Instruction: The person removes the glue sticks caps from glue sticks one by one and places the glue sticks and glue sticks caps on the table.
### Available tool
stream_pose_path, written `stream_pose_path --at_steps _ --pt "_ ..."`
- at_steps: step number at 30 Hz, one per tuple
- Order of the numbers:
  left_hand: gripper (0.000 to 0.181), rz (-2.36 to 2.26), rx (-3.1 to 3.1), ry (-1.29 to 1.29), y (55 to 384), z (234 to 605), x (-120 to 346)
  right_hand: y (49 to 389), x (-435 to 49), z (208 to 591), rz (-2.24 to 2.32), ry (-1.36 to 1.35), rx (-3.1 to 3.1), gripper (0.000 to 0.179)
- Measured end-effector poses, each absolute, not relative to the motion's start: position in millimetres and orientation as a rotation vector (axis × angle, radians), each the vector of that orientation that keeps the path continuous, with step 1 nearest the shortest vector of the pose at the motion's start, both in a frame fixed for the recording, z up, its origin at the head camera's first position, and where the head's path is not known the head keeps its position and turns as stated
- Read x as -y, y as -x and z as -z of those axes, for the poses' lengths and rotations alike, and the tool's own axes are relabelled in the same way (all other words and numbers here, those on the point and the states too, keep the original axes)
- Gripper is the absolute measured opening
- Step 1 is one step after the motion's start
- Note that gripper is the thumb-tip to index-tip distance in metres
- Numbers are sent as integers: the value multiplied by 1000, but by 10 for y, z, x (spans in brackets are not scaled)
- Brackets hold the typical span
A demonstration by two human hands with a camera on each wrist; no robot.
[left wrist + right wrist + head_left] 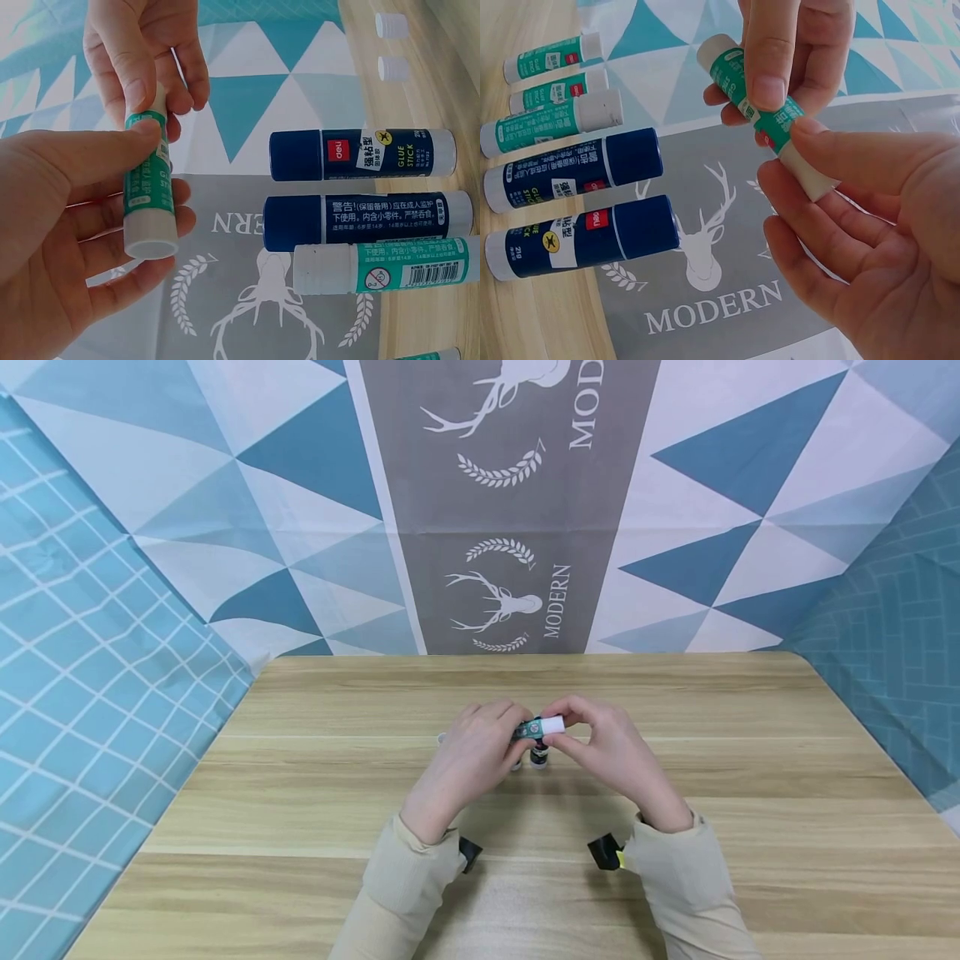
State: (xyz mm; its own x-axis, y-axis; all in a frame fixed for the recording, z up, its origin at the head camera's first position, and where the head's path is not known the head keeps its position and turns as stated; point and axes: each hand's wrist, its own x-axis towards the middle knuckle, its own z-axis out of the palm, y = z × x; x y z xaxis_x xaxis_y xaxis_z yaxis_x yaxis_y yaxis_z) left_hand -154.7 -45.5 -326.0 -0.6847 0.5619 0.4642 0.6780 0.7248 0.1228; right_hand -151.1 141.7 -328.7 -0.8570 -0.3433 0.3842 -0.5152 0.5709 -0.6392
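A green glue stick [533, 727] with white ends is held up over the table between both hands. My left hand [480, 743] pinches its green barrel [732, 73] between thumb and fingers. Thumb and fingers of my right hand [609, 750] grip the white end [810, 174] on the other side. Two navy glue sticks [360, 155] stand upright side by side near the hands. Beside them is a row of green glue sticks [551, 120], standing with their white caps up. In the head view the hands mostly cover this row.
Two small white caps [392, 26] lie on the wooden table [300, 827] beyond the standing sticks, left of my left hand. A patterned cloth with a grey deer panel [502, 510] hangs behind the table's far edge. Blue tiled cloth [97, 677] borders the left side.
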Motion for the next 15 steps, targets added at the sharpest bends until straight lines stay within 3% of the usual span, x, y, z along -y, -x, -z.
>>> stream_pose_path --at_steps 15 --pt "15 377 2538 947 1562 3239 492 1508 -1429 3283 -1133 -713 2596 20"
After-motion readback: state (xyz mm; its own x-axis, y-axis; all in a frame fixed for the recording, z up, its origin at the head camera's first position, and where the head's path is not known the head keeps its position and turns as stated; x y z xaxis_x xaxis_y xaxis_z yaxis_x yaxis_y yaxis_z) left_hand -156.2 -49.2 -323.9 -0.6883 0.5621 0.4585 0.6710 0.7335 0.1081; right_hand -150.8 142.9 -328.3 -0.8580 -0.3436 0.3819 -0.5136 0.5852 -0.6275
